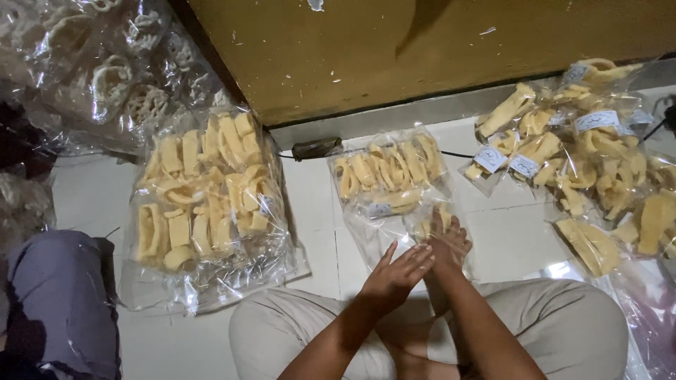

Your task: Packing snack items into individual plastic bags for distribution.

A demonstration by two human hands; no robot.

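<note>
My left hand (396, 273) lies flat with fingers stretched out over a clear plastic bag (373, 243) on the white tiled floor in front of my crossed legs. My right hand (448, 241) sits beside it, fingers curled into the bag's opening near a few yellow crackers (425, 226). Just beyond lies a filled packet of yellow ring crackers (389, 172) with a small label.
A large bag of yellow crackers (204, 190) lies to the left. A heap of small labelled packets (584, 148) fills the right side. Bags of white crackers (105, 70) sit at top left. A yellow wall (422, 42) and a black cable (317, 148) run behind. Another person's grey-clad knee (60, 295) is at the left.
</note>
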